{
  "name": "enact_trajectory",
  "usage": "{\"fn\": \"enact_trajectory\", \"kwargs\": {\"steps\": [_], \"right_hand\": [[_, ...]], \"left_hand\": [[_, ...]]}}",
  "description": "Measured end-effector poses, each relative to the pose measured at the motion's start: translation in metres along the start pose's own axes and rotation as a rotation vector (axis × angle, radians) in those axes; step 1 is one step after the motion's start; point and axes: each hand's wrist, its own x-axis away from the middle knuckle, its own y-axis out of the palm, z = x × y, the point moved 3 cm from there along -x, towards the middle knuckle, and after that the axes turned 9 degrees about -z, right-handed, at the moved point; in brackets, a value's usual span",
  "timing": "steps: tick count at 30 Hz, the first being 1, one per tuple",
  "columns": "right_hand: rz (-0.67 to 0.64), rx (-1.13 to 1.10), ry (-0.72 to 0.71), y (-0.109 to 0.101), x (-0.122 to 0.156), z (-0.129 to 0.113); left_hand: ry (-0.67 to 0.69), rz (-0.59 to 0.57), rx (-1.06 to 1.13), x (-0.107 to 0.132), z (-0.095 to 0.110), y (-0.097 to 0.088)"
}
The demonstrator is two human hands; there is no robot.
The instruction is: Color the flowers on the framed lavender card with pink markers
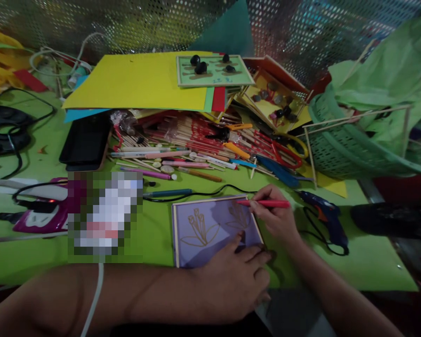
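My right hand (277,220) pinches a red marker pen (279,204), its tip at the upper right of a purple card (214,213) framed with thin wooden sticks. Two flower outlines in brown line show on the card: the left flower (199,229) is in plain view, while the right flower (237,216) lies partly in shadow close to the pen. Across the card's lower right part rests my left hand (236,276), palm down with its fingers stretched out. My left forearm comes in from the left and hides the card's lower edge.
A glue gun (326,217) lies right of my right hand. Behind the card are several pens (185,164), wooden sticks, scissors (287,152) and yellow sheets (136,82). A green basket (351,145) stands at right; a power strip (42,217) and blurred-out phone-like object (107,215) are left.
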Motion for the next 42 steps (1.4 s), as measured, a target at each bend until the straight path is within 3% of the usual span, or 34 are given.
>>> {"fn": "enact_trajectory", "kwargs": {"steps": [42], "right_hand": [[0.017,0.079,-0.102,0.0007,-0.0018,-0.0024]], "left_hand": [[-0.010,-0.007,0.024,-0.0002,0.0003,0.0050]]}}
